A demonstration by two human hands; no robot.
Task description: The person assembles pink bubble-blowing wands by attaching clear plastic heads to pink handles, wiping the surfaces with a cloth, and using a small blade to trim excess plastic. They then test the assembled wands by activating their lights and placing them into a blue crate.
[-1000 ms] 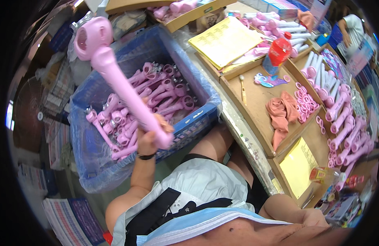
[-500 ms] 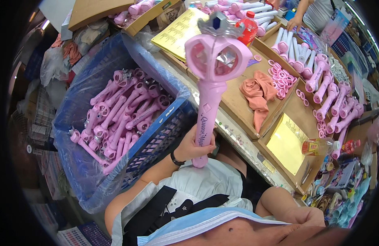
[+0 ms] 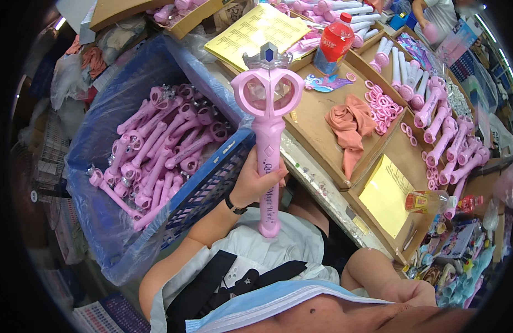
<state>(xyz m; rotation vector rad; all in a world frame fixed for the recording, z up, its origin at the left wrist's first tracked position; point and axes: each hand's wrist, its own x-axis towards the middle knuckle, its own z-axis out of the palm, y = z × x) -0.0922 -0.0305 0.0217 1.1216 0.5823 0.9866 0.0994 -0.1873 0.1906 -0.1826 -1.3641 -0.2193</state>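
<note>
Left hand grips one pink toy wand by its handle, upright, just right of the blue crate, which is heaped with too many like wands to count. Right hand's grip cannot be told; one red bottle and one orange cloth lie beyond the crate on the worktop.

Where it is sitting: the one head camera is riding on the person's head.
Which way it is looking: it is looking down past the chest at the left hand and the pink wand.
How near: the wand is sitting very close; the blue crate and the cardboard trays are lying farther off.
Edges: straight lines are bending near the round rim.
</note>
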